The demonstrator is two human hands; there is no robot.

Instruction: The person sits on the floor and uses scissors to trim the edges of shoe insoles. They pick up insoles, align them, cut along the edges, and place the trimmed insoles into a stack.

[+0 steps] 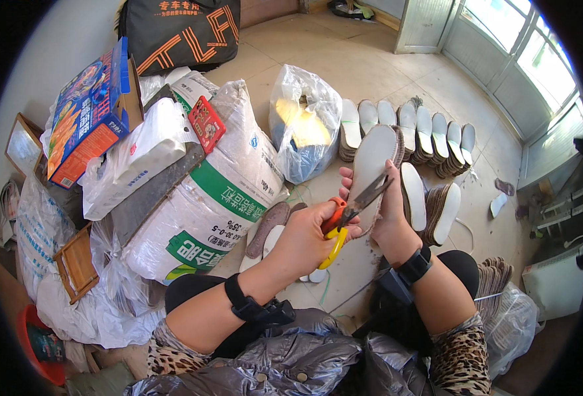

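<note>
My left hand point(299, 242) grips a pair of scissors point(361, 204) by its orange and yellow handles. The dark blades point up and to the right, in front of a pale-faced insole point(374, 148), with their tips near my right thumb. That insole is held upright in my right hand point(393, 210), fingers behind it and thumb at its right edge. Its rim looks brown and fuzzy, and another brown layer shows behind it. Whether the blades touch the insole, I cannot tell. Just beyond stand stacks of similar insoles point(439, 131) in a row, with a nearer stack point(442, 213) at the right.
At the left lies a large white fertilizer sack point(227, 168), with a dark board point(158, 203), a tissue pack point(140, 153) and a blue carton point(86, 111) on top. A clear plastic bag point(304, 123) stands ahead. Bundled insoles point(494, 279) sit by my right knee.
</note>
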